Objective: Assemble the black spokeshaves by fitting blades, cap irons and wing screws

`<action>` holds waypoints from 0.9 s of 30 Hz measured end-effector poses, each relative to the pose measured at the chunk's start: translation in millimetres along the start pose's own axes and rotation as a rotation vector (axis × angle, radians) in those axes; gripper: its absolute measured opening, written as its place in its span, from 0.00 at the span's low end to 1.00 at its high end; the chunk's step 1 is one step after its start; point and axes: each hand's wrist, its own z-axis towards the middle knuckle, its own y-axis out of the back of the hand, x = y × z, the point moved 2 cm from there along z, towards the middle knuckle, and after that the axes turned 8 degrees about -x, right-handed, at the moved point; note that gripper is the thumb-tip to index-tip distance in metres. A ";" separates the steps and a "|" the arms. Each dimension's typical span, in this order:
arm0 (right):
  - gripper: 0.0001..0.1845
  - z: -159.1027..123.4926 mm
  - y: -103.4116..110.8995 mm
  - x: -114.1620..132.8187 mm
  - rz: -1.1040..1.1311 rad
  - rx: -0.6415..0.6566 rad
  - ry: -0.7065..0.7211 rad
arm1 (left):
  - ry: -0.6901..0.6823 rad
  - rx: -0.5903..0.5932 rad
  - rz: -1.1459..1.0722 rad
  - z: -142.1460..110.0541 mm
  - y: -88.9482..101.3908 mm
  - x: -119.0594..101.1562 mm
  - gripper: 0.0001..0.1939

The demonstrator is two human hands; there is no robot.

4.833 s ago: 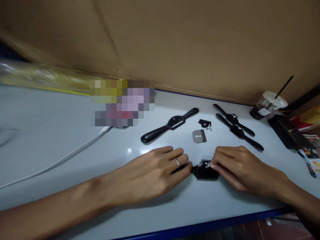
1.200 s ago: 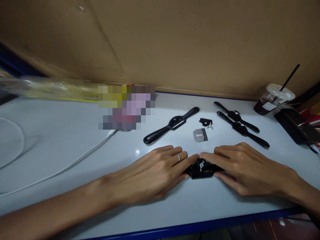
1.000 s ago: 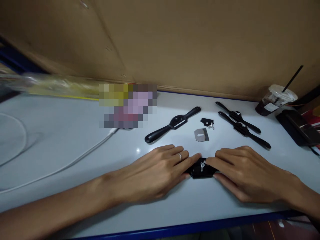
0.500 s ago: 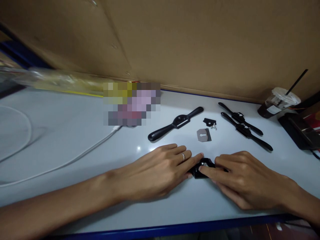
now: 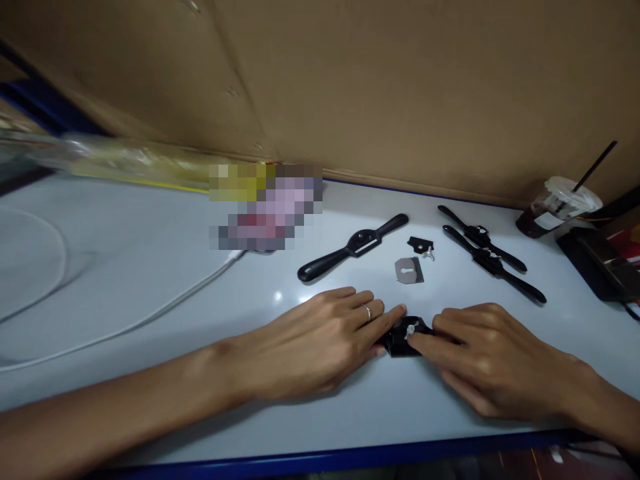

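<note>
Both hands are on a black spokeshave (image 5: 404, 341) close to the table's front edge. My left hand (image 5: 330, 337), with a ring on one finger, closes over its left side. My right hand (image 5: 483, 357) grips its right side, one fingertip touching the silver wing screw (image 5: 411, 330) in the middle. Most of both handles are hidden under my hands. Beyond them lie a bare spokeshave body (image 5: 363, 244), a grey slotted blade (image 5: 406, 271), a black cap plate (image 5: 419, 245) and a loose wing screw (image 5: 429, 254).
Two more spokeshaves, one nearer (image 5: 493, 263) and one farther (image 5: 477, 232), lie at the right. Behind them stands a plastic drink cup (image 5: 545, 210) with a straw, beside a black box-like object (image 5: 595, 260). A white cable (image 5: 175, 303) crosses the left side. Cardboard (image 5: 400, 87) walls the back.
My right fingertip has shifted slightly to the right on the wing screw, which shows more now. My left hand holds its place.
</note>
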 end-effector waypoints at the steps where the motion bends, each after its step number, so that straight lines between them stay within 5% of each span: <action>1: 0.15 0.1 0.0 1.1 -0.002 0.004 0.007 | 0.001 0.000 0.002 -0.2 0.0 0.0 0.20; 4: 0.21 -0.2 0.0 1.7 -0.046 -0.034 0.010 | -0.001 0.007 0.007 -0.3 -0.7 0.0 0.20; 8: 0.13 -0.3 0.6 -2.2 -0.104 -0.100 -0.018 | 0.005 0.008 0.007 0.4 -1.6 0.2 0.20; 17: 0.22 -0.9 -2.3 2.0 -0.062 -0.043 0.023 | -0.001 0.007 -0.012 0.0 0.5 -0.3 0.19; 23: 0.12 -0.5 -2.2 -2.4 -0.084 -0.083 -0.005 | 0.006 0.028 -0.001 -0.3 -0.7 0.0 0.19; 27: 0.16 -0.1 -1.4 1.2 -0.033 -0.040 0.031 | 0.016 0.027 -0.011 -0.4 -1.7 0.5 0.19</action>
